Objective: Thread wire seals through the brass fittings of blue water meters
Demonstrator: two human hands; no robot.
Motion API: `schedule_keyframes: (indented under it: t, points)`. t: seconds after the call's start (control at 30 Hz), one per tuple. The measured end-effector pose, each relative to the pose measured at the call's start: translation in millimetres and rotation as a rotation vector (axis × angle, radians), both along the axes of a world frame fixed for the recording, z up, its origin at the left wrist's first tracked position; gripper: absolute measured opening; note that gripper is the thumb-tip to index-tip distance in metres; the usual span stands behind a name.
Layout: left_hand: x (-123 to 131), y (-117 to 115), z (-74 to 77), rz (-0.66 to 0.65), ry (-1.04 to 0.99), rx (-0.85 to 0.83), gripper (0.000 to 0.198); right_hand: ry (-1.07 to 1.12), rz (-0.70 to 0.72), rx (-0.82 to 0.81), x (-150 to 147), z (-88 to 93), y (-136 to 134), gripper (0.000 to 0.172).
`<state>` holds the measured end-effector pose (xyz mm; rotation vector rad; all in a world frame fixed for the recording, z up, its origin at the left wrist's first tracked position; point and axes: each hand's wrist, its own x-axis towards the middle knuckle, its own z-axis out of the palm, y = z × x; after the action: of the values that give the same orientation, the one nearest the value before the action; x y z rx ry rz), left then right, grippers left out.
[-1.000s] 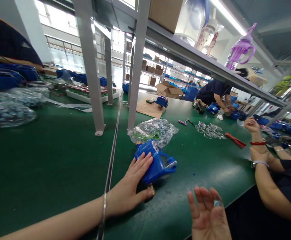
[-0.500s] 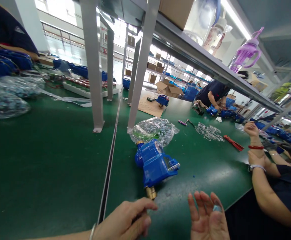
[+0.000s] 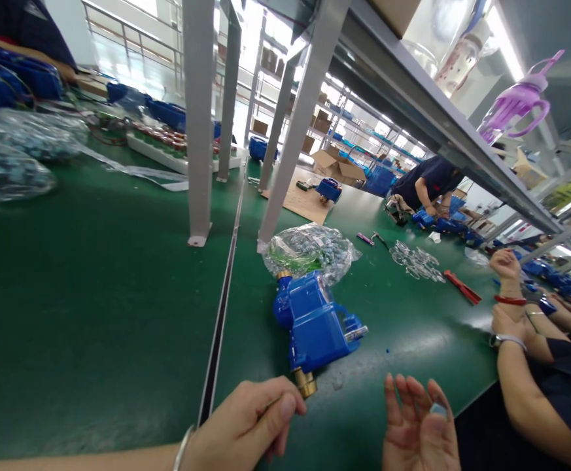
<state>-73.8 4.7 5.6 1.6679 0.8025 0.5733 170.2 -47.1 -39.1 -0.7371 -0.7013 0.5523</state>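
Observation:
A blue water meter [image 3: 317, 327] with brass threaded ends lies on its side on the green bench, just beyond my hands. My left hand [image 3: 250, 418] is closed at its near brass end, thumb and forefinger pressed together against the fitting. Palm up to the right, my right hand [image 3: 417, 425] pinches a small light-blue piece [image 3: 438, 410] between thumb and forefinger; its other fingers are loosely curled. Touching the meter's far side is a clear plastic bag [image 3: 314, 252] of small pale-blue pieces, with something green inside.
Metal shelf posts [image 3: 199, 131] rise from the bench beside a dark slot [image 3: 219, 320]. Wire rings [image 3: 415, 260] and red strips [image 3: 463, 288] lie at the right. A co-worker's arms [image 3: 515, 340] rest near the right edge. More bags [image 3: 10, 163] sit at the left.
My left hand has moved up to the meter's brass end, and its fingers have closed there. My right hand still pinches the light-blue piece. The view has shifted slightly.

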Motion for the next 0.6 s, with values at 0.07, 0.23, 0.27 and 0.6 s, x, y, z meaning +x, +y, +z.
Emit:
schedule_keyframes:
  t: [0.07, 0.23, 0.27, 0.6]
  points:
    - [0, 3, 0.4, 0.004, -0.007, -0.001, 0.047, 0.022, -0.028, -0.009, -6, 1.7, 0, 0.024]
    - [0, 6, -5.1, 0.003, -0.015, -0.041, 0.047, 0.059, -0.012, -0.043, 0, -5.0, 0, 0.029]
    - [0, 5, -6.2, 0.0, -0.022, -0.065, 0.048, 0.067, -0.001, -0.052, 0, -6.9, 1, 0.031]
    - [4, -3, -1.9, -0.064, -0.128, -0.057, 0.065, -0.267, 0.275, -0.105, -93, -30.3, -1, 0.017]
